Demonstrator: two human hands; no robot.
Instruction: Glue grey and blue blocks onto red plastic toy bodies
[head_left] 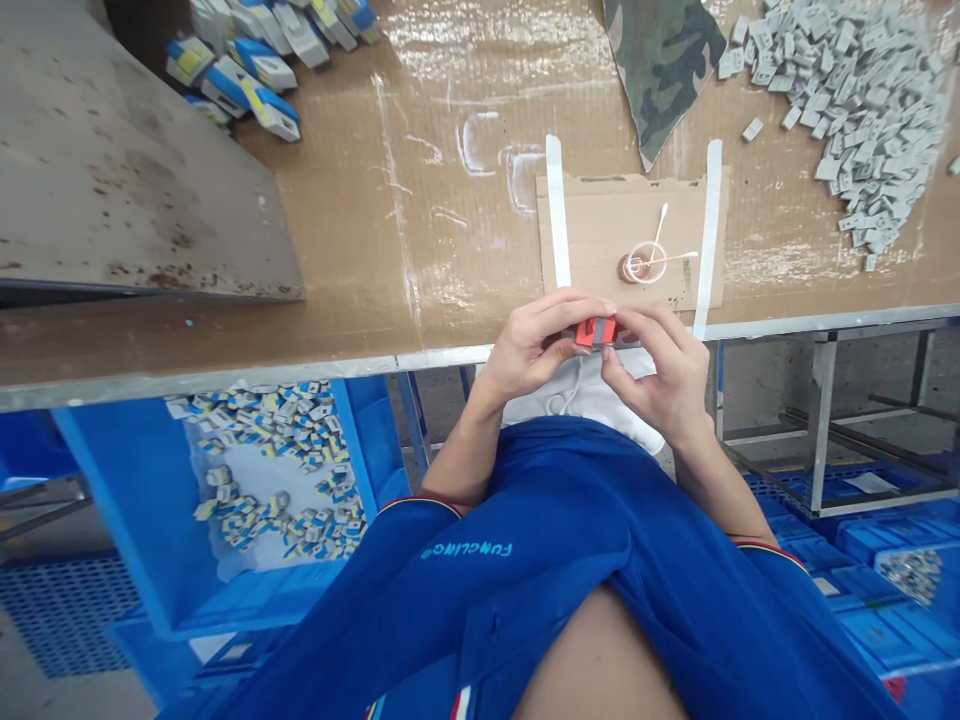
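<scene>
Just over the table's front edge, my left hand and my right hand meet around a small red block with a grey band. Fingers and thumbs of both hands are closed on it, one hand at each side. What exactly the block is cannot be made out. Behind the hands, a taped-down cardboard sheet carries a small clear cup. Two cotton swabs rest in the cup with their white tips sticking out.
Grey plastic pieces are heaped at the back right, near a camouflage cloth. Blue, white and yellow parts lie at the back left behind a stained grey box. A blue crate of similar parts stands below the table.
</scene>
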